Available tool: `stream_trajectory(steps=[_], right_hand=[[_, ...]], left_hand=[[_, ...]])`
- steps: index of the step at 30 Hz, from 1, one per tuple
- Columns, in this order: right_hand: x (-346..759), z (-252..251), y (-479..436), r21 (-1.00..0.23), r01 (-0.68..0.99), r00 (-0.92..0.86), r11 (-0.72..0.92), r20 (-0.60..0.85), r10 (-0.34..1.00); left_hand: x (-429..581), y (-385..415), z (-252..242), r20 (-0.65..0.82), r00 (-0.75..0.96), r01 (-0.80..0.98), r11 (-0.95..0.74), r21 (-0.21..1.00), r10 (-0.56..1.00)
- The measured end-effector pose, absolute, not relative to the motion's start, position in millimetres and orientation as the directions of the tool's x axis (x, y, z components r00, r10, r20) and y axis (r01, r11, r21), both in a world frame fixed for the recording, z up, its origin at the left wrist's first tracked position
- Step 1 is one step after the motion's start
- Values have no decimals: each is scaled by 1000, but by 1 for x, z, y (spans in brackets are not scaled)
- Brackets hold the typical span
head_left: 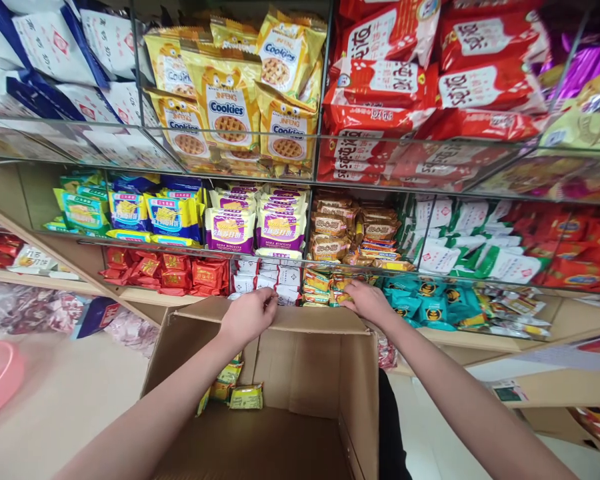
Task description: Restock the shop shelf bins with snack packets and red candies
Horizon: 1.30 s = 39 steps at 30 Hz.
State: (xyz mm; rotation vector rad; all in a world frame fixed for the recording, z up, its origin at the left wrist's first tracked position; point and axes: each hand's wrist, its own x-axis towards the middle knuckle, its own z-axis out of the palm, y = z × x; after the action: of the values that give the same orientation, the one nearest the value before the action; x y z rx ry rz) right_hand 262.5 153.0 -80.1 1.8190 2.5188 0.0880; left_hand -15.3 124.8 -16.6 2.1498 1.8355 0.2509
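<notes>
My left hand (250, 317) is over the cardboard box's top flap (293, 319), its fingers curled inward. Whether anything is inside them is hidden. Just beyond it are small white packets (267, 275) on the lower shelf. My right hand (369, 303) reaches to the small yellow snack packets (317, 287), fingers bent against the right part of that pile. Its fingertips are partly hidden, so a gripped packet cannot be made out. Below both hands, the open cardboard box (359, 393) holds several yellow packets (247, 397) in its far left corner.
Glass-fronted shelves hold yellow cookie bags (229, 103), red biscuit bags (380, 80), purple soda biscuits (230, 223), brown packets (330, 247) and teal packets (433, 303). A glass ledge (230, 257) runs above the lowest row. A pink basin (0, 380) stands on the floor at left.
</notes>
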Motion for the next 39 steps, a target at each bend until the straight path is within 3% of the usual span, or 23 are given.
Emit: stream_trajectory(steps=[6, 12, 22, 30, 35, 37, 39], right_hand=[[257, -76, 154, -17, 977, -213, 212, -56, 976], [230, -67, 163, -198, 938, -274, 284, 76, 959], [218, -76, 181, 89, 975, -212, 203, 99, 972], [226, -81, 181, 131, 935, -346, 331, 120, 931], [248, -81, 161, -34, 956, -279, 292, 208, 937], [263, -83, 144, -139, 950, -236, 279, 265, 935], [279, -90, 122, -282, 922, -180, 264, 292, 939]], left_hand=[[-15, 124, -16, -79, 178, 942, -147, 302, 981], [-16, 120, -21, -27, 207, 951, -194, 240, 978], [-14, 117, -13, -38, 185, 949, -169, 268, 982], [-18, 121, -20, -33, 196, 944, -179, 276, 980], [-20, 121, -20, 81, 239, 902, -252, 349, 968], [-25, 110, -22, 235, 348, 825, -415, 383, 908], [-35, 92, -32, 334, 538, 698, -631, 338, 774]])
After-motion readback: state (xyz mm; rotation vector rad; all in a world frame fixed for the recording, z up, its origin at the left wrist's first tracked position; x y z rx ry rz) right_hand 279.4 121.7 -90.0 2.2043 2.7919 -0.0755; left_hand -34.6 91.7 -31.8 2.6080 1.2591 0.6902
